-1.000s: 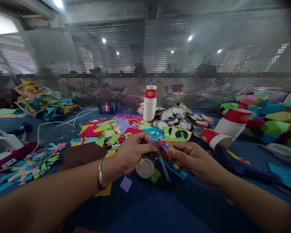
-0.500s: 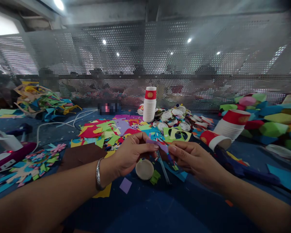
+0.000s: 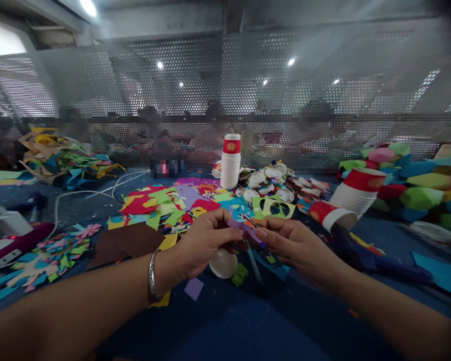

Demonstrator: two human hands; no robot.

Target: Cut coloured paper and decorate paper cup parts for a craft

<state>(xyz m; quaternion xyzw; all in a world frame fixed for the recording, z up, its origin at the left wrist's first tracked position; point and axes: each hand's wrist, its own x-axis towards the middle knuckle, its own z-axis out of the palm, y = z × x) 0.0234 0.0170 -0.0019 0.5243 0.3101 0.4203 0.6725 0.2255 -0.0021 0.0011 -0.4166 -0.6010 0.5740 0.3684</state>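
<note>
My left hand (image 3: 210,238) pinches a narrow strip of purple paper (image 3: 235,224) between thumb and fingers. My right hand (image 3: 289,243) is closed at the strip's other end, around small scissors (image 3: 250,219); their thin metal tips show above the paper, and the blue handle is mostly hidden by my fingers. Below the hands lie a round pale disc (image 3: 223,264), a clear stick (image 3: 254,263), a green paper scrap (image 3: 239,275) and a purple paper square (image 3: 194,289).
Coloured paper scraps (image 3: 146,203) cover the table's middle. Behind them stand stacked paper cups (image 3: 230,168) beside a heap of round lids (image 3: 272,178). At right are tipped cups (image 3: 332,215) and a dark blue glue gun (image 3: 383,265). A power strip (image 3: 18,248) and brown sheet (image 3: 126,243) lie left.
My right hand has moved slightly left, closer to my left hand. The purple strip lies flatter between them, and less of the blue handle shows. The whole view has shifted a little.
</note>
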